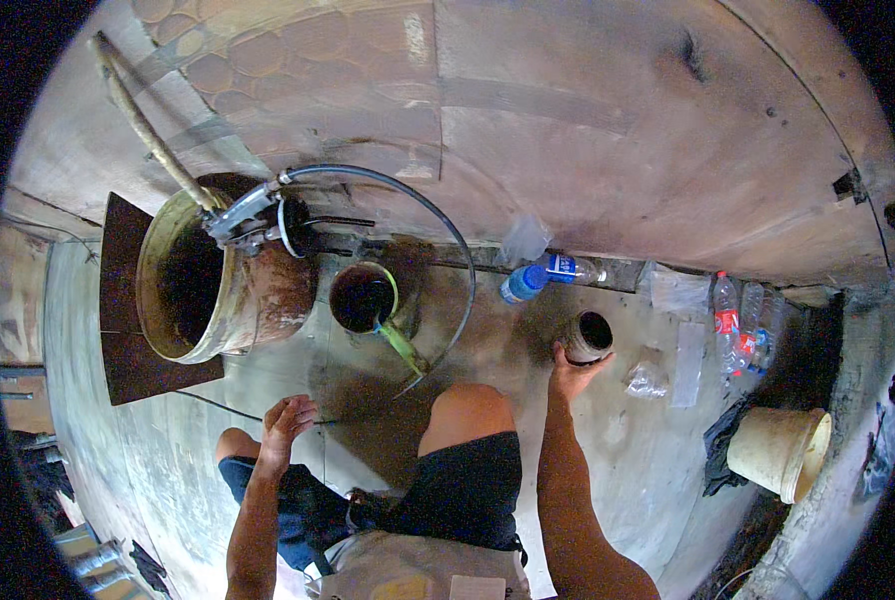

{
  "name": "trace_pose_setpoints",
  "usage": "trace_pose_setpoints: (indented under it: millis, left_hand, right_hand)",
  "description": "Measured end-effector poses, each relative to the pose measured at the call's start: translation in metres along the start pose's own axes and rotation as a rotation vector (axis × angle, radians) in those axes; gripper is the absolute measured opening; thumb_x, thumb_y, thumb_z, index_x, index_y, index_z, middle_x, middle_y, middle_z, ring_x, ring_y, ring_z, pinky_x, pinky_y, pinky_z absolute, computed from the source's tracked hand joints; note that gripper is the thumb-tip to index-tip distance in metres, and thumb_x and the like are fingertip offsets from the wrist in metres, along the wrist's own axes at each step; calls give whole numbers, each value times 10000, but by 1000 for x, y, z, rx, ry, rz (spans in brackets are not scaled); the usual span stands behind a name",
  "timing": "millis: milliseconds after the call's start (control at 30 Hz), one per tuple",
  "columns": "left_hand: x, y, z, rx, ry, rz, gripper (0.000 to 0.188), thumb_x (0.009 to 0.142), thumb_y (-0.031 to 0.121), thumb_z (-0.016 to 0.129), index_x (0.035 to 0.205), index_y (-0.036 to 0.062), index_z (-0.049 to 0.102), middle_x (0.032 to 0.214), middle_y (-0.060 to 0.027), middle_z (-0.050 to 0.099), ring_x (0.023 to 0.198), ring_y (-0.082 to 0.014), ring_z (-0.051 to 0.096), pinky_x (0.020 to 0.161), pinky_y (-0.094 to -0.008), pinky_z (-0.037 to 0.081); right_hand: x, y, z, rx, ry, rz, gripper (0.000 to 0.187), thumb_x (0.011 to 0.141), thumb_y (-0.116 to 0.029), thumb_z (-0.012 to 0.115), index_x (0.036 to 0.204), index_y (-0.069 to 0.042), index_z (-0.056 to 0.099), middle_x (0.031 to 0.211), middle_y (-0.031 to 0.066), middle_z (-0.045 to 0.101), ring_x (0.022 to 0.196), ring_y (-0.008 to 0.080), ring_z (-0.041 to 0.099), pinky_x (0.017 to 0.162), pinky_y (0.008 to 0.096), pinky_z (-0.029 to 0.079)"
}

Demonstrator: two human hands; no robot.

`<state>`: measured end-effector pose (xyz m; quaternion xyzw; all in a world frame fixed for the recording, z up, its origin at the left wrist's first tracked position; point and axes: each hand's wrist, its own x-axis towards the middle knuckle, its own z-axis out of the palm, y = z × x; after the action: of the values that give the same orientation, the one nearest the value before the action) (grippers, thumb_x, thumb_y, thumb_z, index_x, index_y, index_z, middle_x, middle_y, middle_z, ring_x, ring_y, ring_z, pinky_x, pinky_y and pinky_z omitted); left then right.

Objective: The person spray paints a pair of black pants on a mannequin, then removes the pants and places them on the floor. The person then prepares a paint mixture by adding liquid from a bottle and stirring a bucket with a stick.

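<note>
Right hand (573,373) around a small container (588,343), left hand (289,420) loosely curled, dark-filled pot (397,290), large bucket (256,300)

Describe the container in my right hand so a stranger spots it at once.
From the big bucket on the left, go right past the smaller pot to the right hand. In its grip is a small round container, its dark mouth facing the camera. Being held sets it apart from the pot and the nearby bottles.

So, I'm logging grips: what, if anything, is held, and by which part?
The right hand holds a cylindrical container by its outer side, below the rim. The left hand looks empty.
</note>
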<state>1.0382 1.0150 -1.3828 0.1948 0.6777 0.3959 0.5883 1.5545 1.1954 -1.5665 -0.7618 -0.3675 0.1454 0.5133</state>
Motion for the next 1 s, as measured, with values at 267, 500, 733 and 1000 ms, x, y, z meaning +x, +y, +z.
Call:
trace_pose_setpoints:
  millis: [267,500,733,1000]
  left_hand:
    - [25,-9,53,81,-90,34,508,990,408,592,1281,-8,575,1160,-148,687,1069,-231,657,930,-353,512]
    - [43,-17,66,153,-212,69,509,994,400,593,1271,-27,587,1146,-144,690,1073,-211,653,924,-339,520]
    - [64,12,62,222,-363,172,410,1007,341,592,1176,-31,622,1082,-113,707,1013,-182,655,905,-335,524]
    - [45,101,66,454,-325,337,323,1008,260,589,1177,-12,632,1045,-124,686,955,-186,653,874,-344,528]
  right_hand:
    - [-25,13,11,44,36,-37,1261,631,-159,943,1561,-27,102,1553,227,289,1422,358,337,1203,455,262]
    - [-110,18,16,-130,10,200,973,812,-243,818,1539,-28,208,1527,226,325,1399,372,349,1160,481,309]
    - [-82,-80,84,246,-260,-29,855,869,-151,765,1531,-30,238,1489,233,392,1363,356,401,1132,461,340]
    - [-14,-78,139,200,-197,-246,835,788,-213,854,1430,36,381,1387,195,504,1262,299,497,1110,415,363]
